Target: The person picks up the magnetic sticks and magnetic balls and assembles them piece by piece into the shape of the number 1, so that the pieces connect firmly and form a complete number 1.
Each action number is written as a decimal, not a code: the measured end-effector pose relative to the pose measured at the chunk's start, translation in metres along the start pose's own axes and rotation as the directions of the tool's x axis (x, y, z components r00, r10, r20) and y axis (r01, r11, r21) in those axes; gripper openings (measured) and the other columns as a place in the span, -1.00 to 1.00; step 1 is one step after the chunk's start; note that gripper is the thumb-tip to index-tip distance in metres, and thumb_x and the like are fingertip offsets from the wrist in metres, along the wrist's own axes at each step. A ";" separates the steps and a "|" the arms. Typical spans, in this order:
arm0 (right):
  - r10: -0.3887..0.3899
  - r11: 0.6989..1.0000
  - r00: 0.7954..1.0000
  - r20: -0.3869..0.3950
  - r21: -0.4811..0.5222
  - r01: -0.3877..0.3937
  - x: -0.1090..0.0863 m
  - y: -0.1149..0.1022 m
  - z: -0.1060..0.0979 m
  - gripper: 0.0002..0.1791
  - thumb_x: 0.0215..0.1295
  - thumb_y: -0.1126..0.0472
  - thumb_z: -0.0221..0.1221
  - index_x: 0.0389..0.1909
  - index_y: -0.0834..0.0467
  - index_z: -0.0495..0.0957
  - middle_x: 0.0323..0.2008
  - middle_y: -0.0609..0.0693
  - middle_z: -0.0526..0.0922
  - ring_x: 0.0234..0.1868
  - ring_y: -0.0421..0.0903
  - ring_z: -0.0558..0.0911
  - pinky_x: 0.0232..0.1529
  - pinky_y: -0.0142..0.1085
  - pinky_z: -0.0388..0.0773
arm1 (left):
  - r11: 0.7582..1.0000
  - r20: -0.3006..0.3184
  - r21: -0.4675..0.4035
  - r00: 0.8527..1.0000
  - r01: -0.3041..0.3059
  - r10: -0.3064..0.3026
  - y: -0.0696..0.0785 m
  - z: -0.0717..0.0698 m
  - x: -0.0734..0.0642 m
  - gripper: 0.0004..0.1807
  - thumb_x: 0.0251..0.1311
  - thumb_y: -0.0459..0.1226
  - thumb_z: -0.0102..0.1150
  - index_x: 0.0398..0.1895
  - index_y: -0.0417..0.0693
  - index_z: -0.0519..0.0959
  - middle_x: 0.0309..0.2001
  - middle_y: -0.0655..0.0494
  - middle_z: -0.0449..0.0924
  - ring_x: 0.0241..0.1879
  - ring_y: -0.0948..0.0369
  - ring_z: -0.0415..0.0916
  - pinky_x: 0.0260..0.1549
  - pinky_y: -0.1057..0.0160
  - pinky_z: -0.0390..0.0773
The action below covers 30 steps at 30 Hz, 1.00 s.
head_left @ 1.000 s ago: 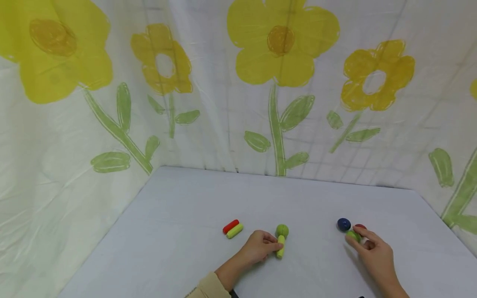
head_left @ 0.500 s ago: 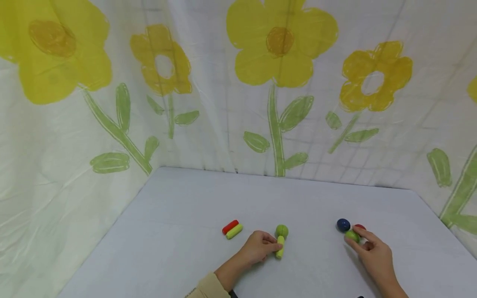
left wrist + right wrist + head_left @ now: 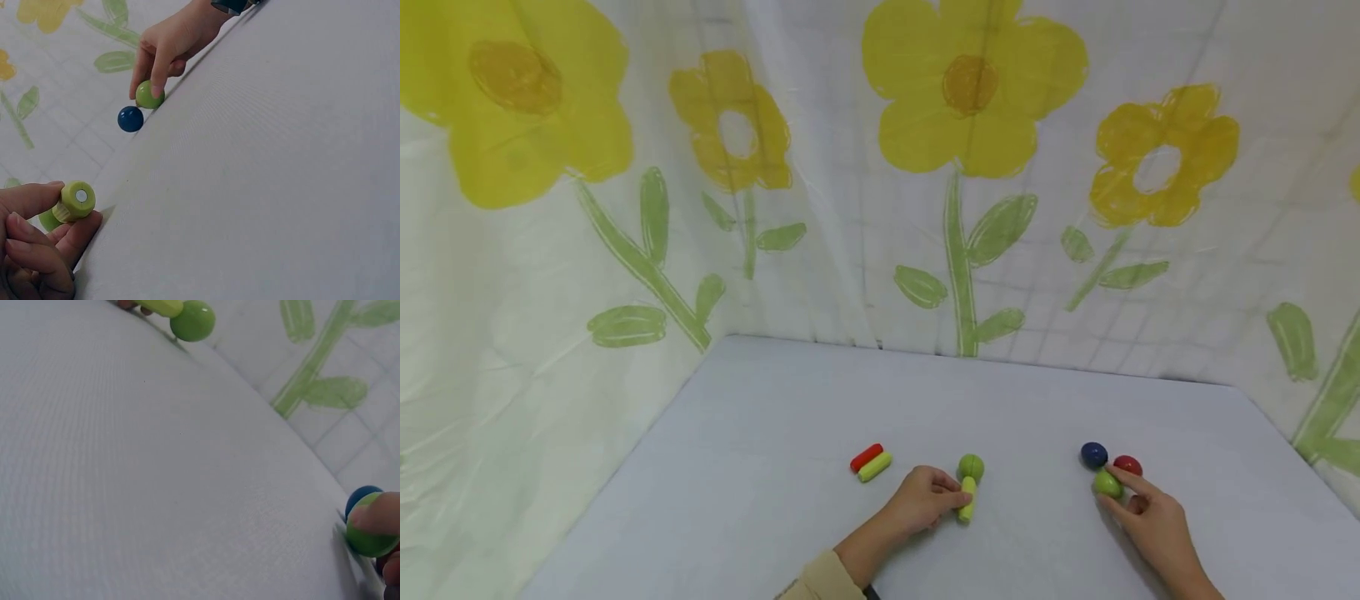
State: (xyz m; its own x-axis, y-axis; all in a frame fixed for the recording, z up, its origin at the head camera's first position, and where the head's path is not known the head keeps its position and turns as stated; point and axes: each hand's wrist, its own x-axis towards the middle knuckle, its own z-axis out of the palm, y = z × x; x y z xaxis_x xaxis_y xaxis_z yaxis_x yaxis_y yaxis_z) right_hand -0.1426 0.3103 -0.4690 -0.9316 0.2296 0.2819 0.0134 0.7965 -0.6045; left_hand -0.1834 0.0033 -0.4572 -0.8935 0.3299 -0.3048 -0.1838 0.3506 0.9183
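Note:
My left hand pinches a yellow-green toy stick between thumb and fingers. Its far end meets a green ball on the table. A round silvery disc shows in the near end of the stick in the left wrist view. On the right, my right hand pinches another green ball between thumb and forefinger. Close behind that ball lie a dark blue ball and a red ball, the red one partly covered by the fingers.
A red stick and a second yellow-green stick lie side by side left of my left hand. Behind the white table hangs a white curtain with painted yellow flowers.
My right hand has drawn its green ball slightly toward me and left, so more of the red ball shows. My left hand keeps the stick in place against its ball.

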 end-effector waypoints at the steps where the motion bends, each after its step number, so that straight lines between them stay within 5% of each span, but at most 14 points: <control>1: 0.004 1.000 1.000 0.016 -0.012 -0.004 0.000 0.000 0.000 -0.52 0.04 0.29 0.32 0.04 0.30 0.52 -0.73 -0.08 0.29 -0.70 -0.33 0.20 -0.70 -0.43 0.19 | 1.000 -0.001 0.000 1.000 -0.006 0.006 0.000 0.000 0.000 -0.79 0.06 -0.14 0.31 -0.35 -0.08 0.59 -0.52 0.22 0.50 -0.70 0.34 0.20 -0.70 0.43 0.24; 15: 0.076 0.997 0.997 0.022 -0.010 -0.075 0.001 -0.004 0.001 -0.51 0.03 0.11 0.36 -0.01 0.22 0.56 -0.67 -0.08 0.38 -0.70 -0.32 0.22 -0.69 -0.42 0.18 | 1.000 0.003 0.000 1.000 -0.023 0.023 0.000 0.000 -0.001 -0.80 0.07 -0.15 0.30 -0.37 -0.09 0.59 -0.56 0.23 0.46 -0.72 0.35 0.18 -0.72 0.44 0.22; 24: -0.040 0.999 0.997 -0.072 -0.021 0.039 -0.001 -0.003 0.004 -0.58 -0.08 0.21 0.41 -0.12 0.20 0.62 -0.45 -0.07 0.46 -0.66 -0.36 0.23 -0.67 -0.43 0.21 | 1.000 -0.006 0.002 1.000 -0.018 0.018 -0.002 0.001 0.001 -0.79 0.07 -0.15 0.30 -0.35 -0.10 0.60 -0.52 0.22 0.49 -0.69 0.34 0.20 -0.69 0.43 0.25; 30: 0.043 0.999 0.999 -0.006 0.004 -0.043 0.000 -0.006 0.003 -0.51 0.00 0.10 0.38 -0.04 0.22 0.57 -0.67 -0.06 0.37 -0.70 -0.32 0.22 -0.68 -0.42 0.18 | 1.000 -0.015 0.000 1.000 -0.018 0.018 -0.002 0.001 0.002 -0.80 0.08 -0.16 0.30 -0.35 -0.11 0.60 -0.53 0.23 0.50 -0.70 0.35 0.20 -0.70 0.43 0.24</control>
State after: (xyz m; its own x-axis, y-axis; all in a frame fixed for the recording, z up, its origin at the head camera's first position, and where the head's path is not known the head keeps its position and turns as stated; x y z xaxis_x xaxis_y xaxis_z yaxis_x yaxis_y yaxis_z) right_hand -0.1434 0.3039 -0.4674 -0.9280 0.2671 0.2596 0.0524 0.7836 -0.6191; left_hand -0.1843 0.0040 -0.4596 -0.9028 0.3227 -0.2842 -0.1677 0.3445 0.9237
